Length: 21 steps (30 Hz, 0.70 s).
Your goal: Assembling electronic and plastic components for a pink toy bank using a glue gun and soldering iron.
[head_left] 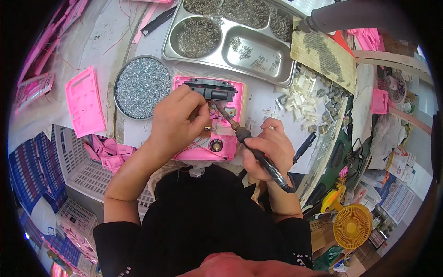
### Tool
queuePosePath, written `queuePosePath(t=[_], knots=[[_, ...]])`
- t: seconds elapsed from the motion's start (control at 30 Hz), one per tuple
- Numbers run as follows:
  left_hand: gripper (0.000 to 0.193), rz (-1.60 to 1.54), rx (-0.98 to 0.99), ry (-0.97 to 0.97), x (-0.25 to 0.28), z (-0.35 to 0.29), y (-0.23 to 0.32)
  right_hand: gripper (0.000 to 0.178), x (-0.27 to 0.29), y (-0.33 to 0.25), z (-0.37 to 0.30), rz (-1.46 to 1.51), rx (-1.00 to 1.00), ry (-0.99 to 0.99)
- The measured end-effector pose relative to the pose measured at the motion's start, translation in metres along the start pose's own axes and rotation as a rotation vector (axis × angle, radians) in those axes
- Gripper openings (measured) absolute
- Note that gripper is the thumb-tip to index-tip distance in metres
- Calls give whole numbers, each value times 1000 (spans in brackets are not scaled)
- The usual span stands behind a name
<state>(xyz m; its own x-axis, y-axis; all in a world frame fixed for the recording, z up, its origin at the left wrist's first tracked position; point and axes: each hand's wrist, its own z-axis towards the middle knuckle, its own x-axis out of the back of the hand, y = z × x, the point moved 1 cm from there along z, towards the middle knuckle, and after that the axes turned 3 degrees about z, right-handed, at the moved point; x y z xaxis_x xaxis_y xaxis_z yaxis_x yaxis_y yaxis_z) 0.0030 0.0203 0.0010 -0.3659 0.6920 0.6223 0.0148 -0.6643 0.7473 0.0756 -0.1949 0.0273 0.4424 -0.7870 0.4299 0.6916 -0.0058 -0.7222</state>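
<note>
Right hand (pixel 270 147) grips a soldering iron (pixel 249 141), tip inside the pink case (pixel 207 117); left hand (pixel 177 117) pinches a wire there, beside the screw bowl (pixel 140 87).

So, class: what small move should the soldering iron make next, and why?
Probably ease the soldering iron tip down onto the joint inside the pink casing. The right hand aims it there, and the left hand pinches the wiring beside it.

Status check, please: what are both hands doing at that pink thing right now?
Right hand grips soldering iron, tip inside open pink casing. Left hand pinches wires over it. Round screw tin beside, not blocking.
</note>
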Motion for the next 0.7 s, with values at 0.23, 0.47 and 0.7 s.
queuePosePath(t=[0.23,0.47,0.7], knots=[[12,-18,20,6,-2,-1,-2,30,0,2,-2,-32,6,-37],[13,1,-5,10,-1,1,0,30,2,6,-4,-43,49,-63],[14,18,-24,18,0,1,2,28,8,7,-1,-26,31,-79]])
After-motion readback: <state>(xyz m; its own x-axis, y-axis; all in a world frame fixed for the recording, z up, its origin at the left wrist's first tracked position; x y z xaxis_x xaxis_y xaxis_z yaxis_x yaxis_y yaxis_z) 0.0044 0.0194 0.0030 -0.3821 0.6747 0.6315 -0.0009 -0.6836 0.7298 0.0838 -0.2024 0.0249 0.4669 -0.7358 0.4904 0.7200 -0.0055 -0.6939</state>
